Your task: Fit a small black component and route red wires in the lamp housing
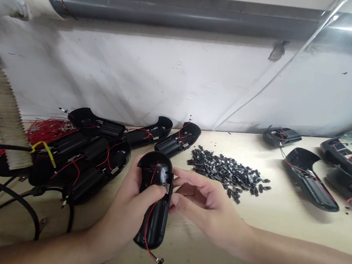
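Above the tabletop, the left fingers clasp a black casing, thumb across its inside; the right fingers, slightly parted, sit at its right edge, hold unclear.

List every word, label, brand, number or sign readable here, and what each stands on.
None can be read.
Black housing in the left hand: pale mark on a small part, too small to make out.
Pile of small black parts: pale patches, too small to tell whether they are lettering.
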The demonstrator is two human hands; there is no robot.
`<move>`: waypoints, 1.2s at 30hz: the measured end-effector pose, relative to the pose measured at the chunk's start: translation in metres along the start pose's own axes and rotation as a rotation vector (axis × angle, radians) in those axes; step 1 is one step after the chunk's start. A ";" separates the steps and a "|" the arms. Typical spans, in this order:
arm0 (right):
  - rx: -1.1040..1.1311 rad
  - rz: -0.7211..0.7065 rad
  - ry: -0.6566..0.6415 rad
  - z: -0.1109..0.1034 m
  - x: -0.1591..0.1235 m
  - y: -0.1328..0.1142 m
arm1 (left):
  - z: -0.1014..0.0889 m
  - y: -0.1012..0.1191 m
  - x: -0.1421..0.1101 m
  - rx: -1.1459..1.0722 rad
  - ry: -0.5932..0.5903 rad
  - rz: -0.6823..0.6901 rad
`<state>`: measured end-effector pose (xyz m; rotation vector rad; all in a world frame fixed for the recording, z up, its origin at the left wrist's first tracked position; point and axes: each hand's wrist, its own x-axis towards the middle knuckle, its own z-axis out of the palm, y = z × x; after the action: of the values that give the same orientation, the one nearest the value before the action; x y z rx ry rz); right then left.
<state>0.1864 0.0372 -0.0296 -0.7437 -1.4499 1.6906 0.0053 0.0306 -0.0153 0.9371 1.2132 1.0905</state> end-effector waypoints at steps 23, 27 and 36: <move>-0.809 -0.494 0.193 -0.002 -0.010 0.010 | -0.002 -0.002 -0.002 0.250 -0.073 0.161; -0.705 -0.456 0.250 -0.002 -0.007 0.011 | -0.002 -0.003 -0.002 0.188 -0.044 0.132; -0.641 -0.370 0.213 -0.005 -0.004 0.005 | -0.002 -0.006 -0.002 0.110 0.020 0.059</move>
<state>0.1922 0.0359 -0.0356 -0.8863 -1.8532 0.8349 0.0039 0.0277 -0.0205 1.0540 1.2787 1.0905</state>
